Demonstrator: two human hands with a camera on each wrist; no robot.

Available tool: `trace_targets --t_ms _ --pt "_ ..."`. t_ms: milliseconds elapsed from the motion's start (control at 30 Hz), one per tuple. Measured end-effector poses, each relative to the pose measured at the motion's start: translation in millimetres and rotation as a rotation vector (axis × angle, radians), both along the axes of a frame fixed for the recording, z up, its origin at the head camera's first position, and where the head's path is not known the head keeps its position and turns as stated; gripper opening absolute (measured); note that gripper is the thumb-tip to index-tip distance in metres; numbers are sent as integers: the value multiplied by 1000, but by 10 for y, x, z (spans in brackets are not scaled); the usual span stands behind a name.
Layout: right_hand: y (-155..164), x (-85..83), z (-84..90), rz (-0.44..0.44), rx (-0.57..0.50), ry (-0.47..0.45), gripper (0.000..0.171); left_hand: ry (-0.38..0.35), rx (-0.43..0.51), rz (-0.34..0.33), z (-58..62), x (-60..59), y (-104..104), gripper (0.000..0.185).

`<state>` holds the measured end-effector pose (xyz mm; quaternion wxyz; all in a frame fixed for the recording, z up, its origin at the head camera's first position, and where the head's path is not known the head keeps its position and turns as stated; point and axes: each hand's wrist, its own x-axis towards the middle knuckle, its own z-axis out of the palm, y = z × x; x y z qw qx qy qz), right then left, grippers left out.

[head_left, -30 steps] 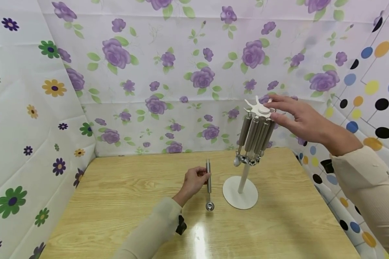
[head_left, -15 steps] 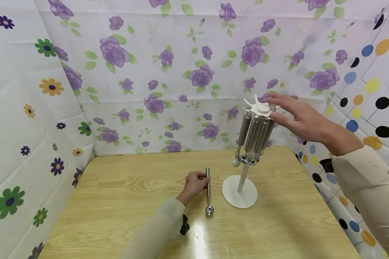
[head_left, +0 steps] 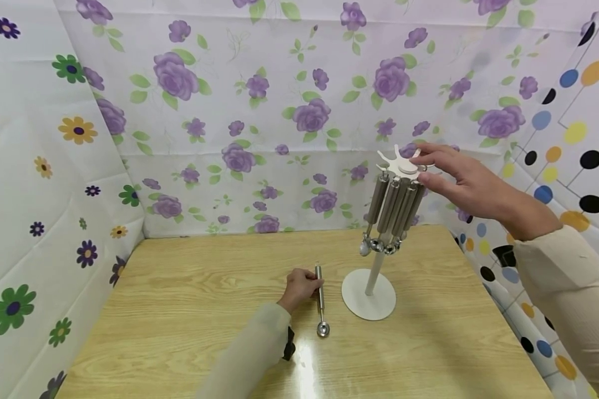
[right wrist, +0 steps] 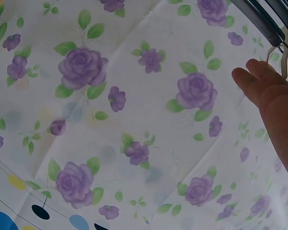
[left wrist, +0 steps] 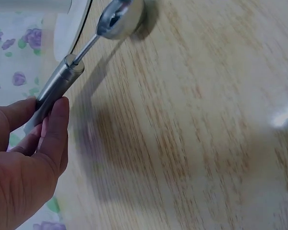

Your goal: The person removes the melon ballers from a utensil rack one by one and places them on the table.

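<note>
Left hand grips the steel scoop by its handle, long axis running from the hand toward the camera, bowl on the table just left of the white rack base; right hand, fingers straight, touches the rack top.

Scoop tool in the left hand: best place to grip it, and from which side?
Probably the thick metal handle, mid-length, pinched from the side as the left hand does now. The scoop tool stands near upright, its small round bowl on the wooden table. The thin neck by the bowl offers little purchase.
</note>
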<state>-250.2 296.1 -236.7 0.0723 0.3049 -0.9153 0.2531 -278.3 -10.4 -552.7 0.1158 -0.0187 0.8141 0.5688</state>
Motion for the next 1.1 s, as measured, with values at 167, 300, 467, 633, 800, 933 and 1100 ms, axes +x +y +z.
trace_targets --t_ms 167,300,467,633,800,933,1100 --pt "2 -10 -7 20 -11 17 38 -20 -35 41 -46 -27 -3 9" --pt "3 -16 -17 34 -22 18 38 -39 -81 65 -79 -46 -7 10" --pt "-4 -17 -18 25 -36 -11 38 -37 -130 79 -83 -41 -5 11" --pt "-4 -9 4 10 -6 -31 47 -39 -158 81 -85 -50 11 12" --pt "-4 -4 24 -7 14 -45 49 -23 -183 75 -52 -35 11 14" --pt "6 -11 22 1 2 -41 46 -18 -194 68 -48 -29 -5 15" --pt "19 -17 18 15 -9 -34 42 28 -164 54 -9 -50 -48 19"
